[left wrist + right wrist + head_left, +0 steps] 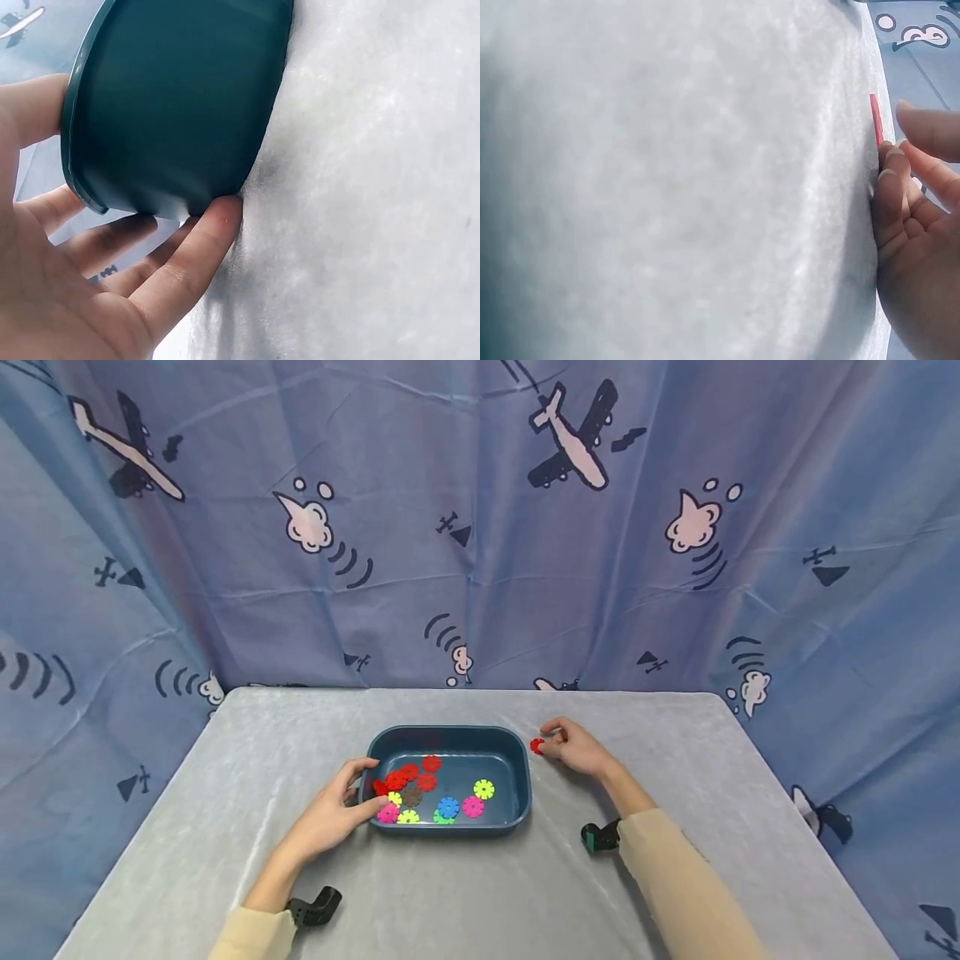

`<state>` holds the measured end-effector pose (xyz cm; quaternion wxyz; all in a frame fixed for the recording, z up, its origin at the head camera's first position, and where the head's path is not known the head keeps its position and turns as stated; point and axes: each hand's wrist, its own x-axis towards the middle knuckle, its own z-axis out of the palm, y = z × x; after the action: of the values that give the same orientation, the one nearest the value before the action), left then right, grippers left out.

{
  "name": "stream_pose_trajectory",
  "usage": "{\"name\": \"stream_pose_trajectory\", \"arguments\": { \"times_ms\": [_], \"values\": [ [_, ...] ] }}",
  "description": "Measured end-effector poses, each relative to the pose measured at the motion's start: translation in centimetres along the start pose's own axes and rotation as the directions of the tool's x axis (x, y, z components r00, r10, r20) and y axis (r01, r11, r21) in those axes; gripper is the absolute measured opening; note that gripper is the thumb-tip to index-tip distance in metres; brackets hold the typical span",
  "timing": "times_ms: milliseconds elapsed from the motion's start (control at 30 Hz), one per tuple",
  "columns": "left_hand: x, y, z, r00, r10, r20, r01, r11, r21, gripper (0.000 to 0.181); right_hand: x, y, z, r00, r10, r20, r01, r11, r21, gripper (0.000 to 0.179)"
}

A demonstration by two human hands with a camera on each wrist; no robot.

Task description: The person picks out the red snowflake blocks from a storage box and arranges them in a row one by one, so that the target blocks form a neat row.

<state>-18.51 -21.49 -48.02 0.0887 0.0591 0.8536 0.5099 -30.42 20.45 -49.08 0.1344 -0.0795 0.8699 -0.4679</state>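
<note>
Looks like you're at the pick-up step: your right hand (577,750) is at the red disc (536,746), just beyond the upper-right corner of the tray (480,739), right of frame centre; can't tell if it's pinched. Your left hand (330,814) clamps the tray's left end, thumb over the rim. Next move probably calls for a secure edge pinch. Disc is round, no long axis, edge-on in right wrist view; tray's runs left-right.

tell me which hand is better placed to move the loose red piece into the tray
The right hand, I'd say: it is at the red piece, just beyond the right end of the tray. The left hand grips its opposite end.
</note>
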Motion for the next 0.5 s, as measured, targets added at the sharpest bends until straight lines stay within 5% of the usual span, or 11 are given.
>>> {"name": "stream_pose_trajectory", "arguments": {
  "times_ms": [500],
  "values": [
    [0.17, 0.21, -0.04, 1.000, 0.001, 0.002, -0.001, 1.000, 0.006, 0.065, 0.06, -0.46, -0.05, 1.000, 0.024, -0.010, -0.024, 0.999, -0.033, 0.038]
  ]
}}
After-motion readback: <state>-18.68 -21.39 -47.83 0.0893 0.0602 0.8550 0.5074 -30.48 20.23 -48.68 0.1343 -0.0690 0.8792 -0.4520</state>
